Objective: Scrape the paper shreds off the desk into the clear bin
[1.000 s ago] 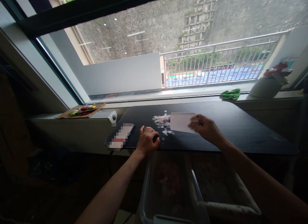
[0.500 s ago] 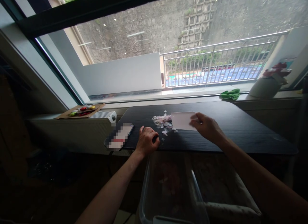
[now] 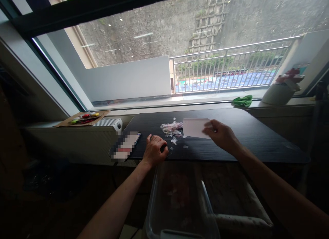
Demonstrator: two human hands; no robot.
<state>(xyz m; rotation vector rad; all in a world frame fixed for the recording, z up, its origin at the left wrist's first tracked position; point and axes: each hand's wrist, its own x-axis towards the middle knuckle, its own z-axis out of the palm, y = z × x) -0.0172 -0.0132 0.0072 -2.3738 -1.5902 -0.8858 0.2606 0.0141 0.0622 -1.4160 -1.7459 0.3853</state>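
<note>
My right hand grips the right end of a flat, pale rectangular card over the dark table. The card's left edge meets a pile of small whitish and pinkish paper-like scraps. A few loose scraps lie in front of the pile. Resting at the table's front edge, left of the card, my left hand has its fingers curled in, and no object shows in them. Below the edge stands a clear plastic bin with some pale bits inside, dim in the shadow.
The dark table stands against the window sill. A phone, its screen blurred out, lies at the left end. Beyond are a white heater and brown paper with colourful items. A green cloth and a pale container sit on the sill.
The view has shifted slightly, so everything sits a little further left. The card still touches the pile, and one loose scrap near its lower edge lies slightly nearer the front. Both hands keep their poses.
</note>
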